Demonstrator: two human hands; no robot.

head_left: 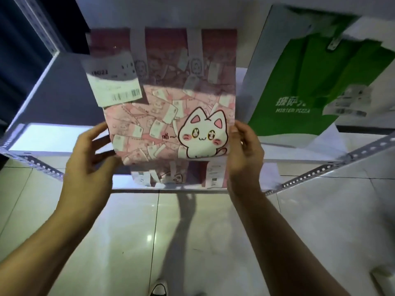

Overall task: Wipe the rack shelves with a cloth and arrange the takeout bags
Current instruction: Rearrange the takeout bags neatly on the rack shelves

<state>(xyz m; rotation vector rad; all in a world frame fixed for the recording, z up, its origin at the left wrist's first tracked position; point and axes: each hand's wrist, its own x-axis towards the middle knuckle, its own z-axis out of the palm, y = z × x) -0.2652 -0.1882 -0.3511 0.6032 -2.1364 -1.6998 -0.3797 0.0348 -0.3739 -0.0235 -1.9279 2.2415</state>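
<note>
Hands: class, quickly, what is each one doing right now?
Left hand: gripping the pink cat bag at its lower left edge.
Right hand: gripping its lower right edge.

glossy pale floor tiles (119, 242) fill the frame from five to seven o'clock, a dark shadow (186, 227) across them; at six o'clock, perhaps a shoe tip (159, 290).

Single head-worn wide-angle view, looking forward and steeply down, close to the rack shelf (64, 133) at mid-frame; floor (132, 242) fills the lower frame.

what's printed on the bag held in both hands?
Pink bag with a white cartoon cat and scattered white card shapes; head view.
</note>
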